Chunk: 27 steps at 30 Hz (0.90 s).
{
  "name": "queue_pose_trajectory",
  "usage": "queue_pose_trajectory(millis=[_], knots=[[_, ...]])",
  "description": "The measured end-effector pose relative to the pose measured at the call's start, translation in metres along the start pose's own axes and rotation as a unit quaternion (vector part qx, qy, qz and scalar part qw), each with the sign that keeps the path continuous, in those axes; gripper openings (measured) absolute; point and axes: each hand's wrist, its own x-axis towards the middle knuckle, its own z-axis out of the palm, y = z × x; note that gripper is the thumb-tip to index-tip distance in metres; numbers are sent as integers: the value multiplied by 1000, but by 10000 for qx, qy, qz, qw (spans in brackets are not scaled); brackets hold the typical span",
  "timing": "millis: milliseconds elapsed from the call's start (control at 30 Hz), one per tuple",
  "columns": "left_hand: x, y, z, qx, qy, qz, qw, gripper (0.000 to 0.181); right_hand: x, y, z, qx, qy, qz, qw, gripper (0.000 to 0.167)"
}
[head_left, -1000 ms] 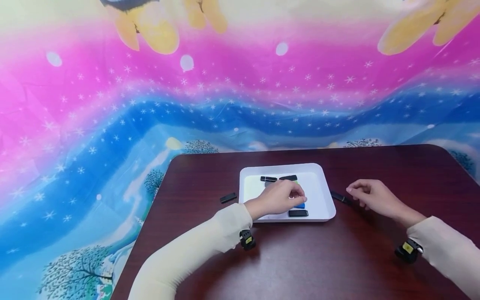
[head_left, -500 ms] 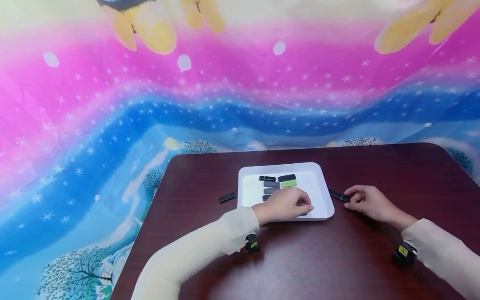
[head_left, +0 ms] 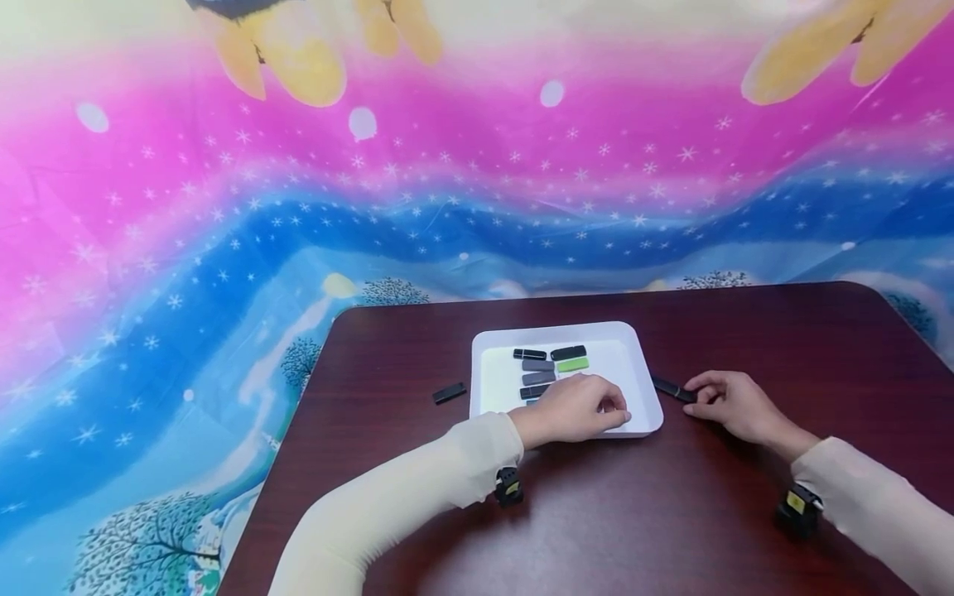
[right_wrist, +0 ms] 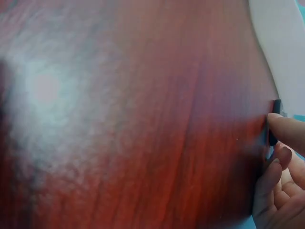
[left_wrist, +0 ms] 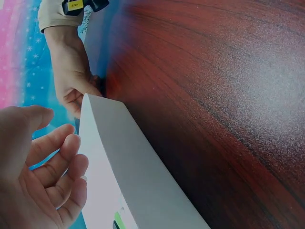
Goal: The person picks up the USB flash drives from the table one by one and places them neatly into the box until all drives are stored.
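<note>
My left hand [head_left: 577,407] hovers over the front of a white tray [head_left: 492,339] with its fingers loosely curled. The left wrist view shows nothing between its thumb and fingers. In the tray lie several USB sticks: black ones [head_left: 569,353], grey ones [head_left: 538,378] and a green one [head_left: 573,364]; my left hand hides others. Just outside the tray's right wall, my right hand [head_left: 738,406] pinches the near end of a black USB stick [head_left: 673,389] between thumb and fingers. That stick [right_wrist: 277,106] shows partly behind the thumb in the right wrist view.
Another black USB stick [head_left: 450,393] lies on the dark red wooden table [head_left: 596,513], left of the tray. Behind the table's far edge hangs a printed cloth [head_left: 462,182] in pink and blue.
My left hand has shifted right and toward me over the tray, uncovering the grey and green sticks. My right hand has moved slightly left and down onto the black USB stick.
</note>
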Motion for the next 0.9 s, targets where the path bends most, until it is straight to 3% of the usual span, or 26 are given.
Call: queue_pose_trajectory(millis=[267,900], knots=[[1,1,1,43,10,67,10000,18,1,1,5,-117,239,27,9996,32],[8,6,6,66,-35,48,10000,17,2,3,4,-381,389,160,9984,26]])
